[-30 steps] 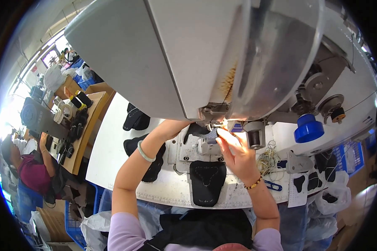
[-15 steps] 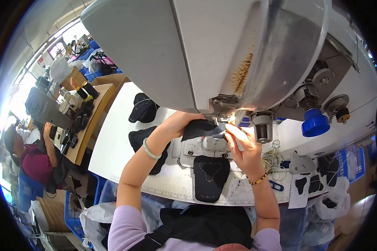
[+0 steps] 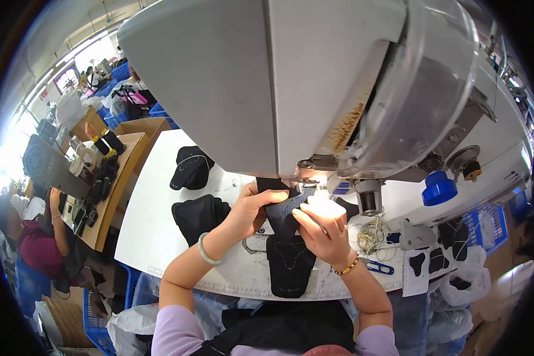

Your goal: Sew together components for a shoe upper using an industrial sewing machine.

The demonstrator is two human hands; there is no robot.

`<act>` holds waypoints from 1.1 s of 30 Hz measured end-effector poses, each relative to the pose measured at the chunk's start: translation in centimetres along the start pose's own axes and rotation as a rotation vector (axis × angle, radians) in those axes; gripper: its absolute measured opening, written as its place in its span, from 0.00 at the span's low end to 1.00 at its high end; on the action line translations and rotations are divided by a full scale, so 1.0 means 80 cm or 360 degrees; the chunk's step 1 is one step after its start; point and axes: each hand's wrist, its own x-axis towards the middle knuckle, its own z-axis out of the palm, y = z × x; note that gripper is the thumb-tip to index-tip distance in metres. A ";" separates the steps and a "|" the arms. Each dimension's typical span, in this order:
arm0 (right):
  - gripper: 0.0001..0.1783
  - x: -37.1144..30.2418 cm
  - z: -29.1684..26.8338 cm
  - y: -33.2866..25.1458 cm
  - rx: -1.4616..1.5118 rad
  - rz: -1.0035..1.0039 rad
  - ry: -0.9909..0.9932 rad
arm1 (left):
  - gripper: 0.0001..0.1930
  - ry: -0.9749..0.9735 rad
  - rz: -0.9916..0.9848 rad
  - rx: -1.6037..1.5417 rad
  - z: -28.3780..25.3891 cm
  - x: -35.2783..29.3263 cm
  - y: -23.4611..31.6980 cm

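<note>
A black fabric piece with a grey textured patch (image 3: 285, 207) lies under the head of a large grey sewing machine (image 3: 219, 83). My left hand (image 3: 252, 207) grips its left side, thumb on top. At its right edge my right hand (image 3: 323, 228) pinches the cloth, fingers closed and brightly lit by the machine lamp. The needle area is mostly hidden by the machine head and glare. Just below my hands, a black stitched piece (image 3: 289, 267) with a light outline lies flat near the table's front edge.
On the white table (image 3: 142, 219), black pieces are stacked at left: a far stack (image 3: 191, 169) and a nearer stack (image 3: 197, 218). Tangled thread (image 3: 374, 234) and blue thread snips (image 3: 378, 267) lie at right. A blue knob (image 3: 439, 188) juts from the machine. Far left, a person (image 3: 38, 243) sits working.
Both hands have come slightly nearer to me. The fabric piece, raised and folded before, is now spread flatter with its grey patch showing. My view has shifted a little.
</note>
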 end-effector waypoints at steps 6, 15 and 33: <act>0.18 0.002 -0.007 0.000 -0.0047 -0.0034 -0.0038 | 0.07 0.0101 0.0106 0.0023 0.007 -0.013 -0.008; 0.16 0.001 -0.009 0.013 0.0117 0.0008 -0.0008 | 0.07 0.0244 0.0200 -0.0107 0.020 -0.028 -0.024; 0.20 -0.049 -0.006 0.084 0.1150 0.0865 -0.0281 | 0.06 0.0291 0.0790 0.0639 0.059 -0.036 -0.050</act>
